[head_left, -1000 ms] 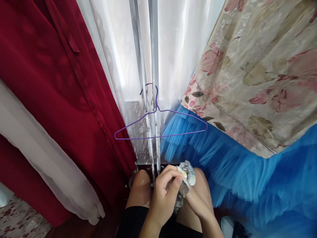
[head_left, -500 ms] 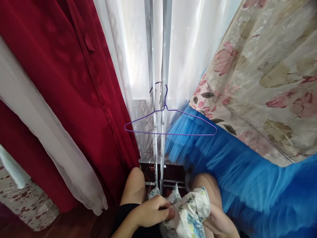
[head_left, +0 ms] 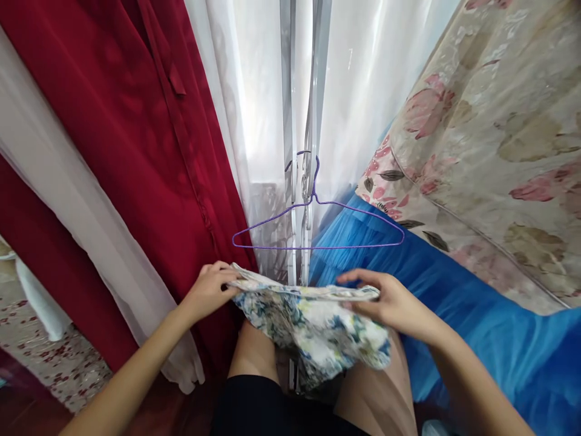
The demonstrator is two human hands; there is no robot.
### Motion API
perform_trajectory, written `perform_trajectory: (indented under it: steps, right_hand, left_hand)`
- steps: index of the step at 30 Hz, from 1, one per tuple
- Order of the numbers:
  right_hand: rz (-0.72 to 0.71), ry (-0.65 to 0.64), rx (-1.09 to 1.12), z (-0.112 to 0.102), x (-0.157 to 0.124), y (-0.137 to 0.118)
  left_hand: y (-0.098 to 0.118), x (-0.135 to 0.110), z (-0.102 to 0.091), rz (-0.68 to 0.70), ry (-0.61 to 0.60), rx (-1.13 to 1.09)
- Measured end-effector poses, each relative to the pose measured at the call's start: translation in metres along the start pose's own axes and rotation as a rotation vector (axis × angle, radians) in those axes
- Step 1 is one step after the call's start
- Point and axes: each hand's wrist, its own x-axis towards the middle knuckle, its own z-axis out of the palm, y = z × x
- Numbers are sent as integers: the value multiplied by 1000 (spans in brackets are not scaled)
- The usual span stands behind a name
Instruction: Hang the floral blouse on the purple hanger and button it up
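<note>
Near the bottom centre of the frame, the person's two bare hands are holding a small floral garment (head_left: 313, 324) stretched out between them. The left hand (head_left: 209, 290), at centre left, is pinching the left end of the garment's upper edge between thumb and fingers. The right hand (head_left: 390, 300), at centre right and well apart from the left, is clamping the right end, with its fingers lying over the edge and its thumb hidden beneath. The garment is hanging in a loose sag above the person's bare knees (head_left: 256, 351). Its white cloth with blue and green flowers is looking thin, light and very soft, likely to droop and bunch wherever it is unsupported, so the firmer banded upper edge seems the best place to grip it. Just above the hands, a purple wire hanger (head_left: 318, 233) is hanging empty from a shiny metal rack pole (head_left: 299, 121) that is running up the middle of the frame. A sheer white curtain (head_left: 254, 91) is glowing behind the pole. A dark red dress (head_left: 136, 121) is filling the upper left, and blue tulle (head_left: 454, 290) is spreading across the lower right beneath a beige rose-patterned fabric (head_left: 490, 121) in the upper right.
</note>
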Motion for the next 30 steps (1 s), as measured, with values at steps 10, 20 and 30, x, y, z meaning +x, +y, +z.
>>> perform_trajectory:
  steps: [10, 20, 30]
  right_hand:
    - [-199, 260, -333, 23, 72, 10]
    - [-365, 779, -144, 8, 25, 38]
    - [-168, 541, -162, -85, 18, 5]
  left_hand:
    - [46, 57, -61, 195, 349, 249]
    - [98, 86, -29, 288, 534, 40]
    - [90, 82, -45, 257, 621, -114]
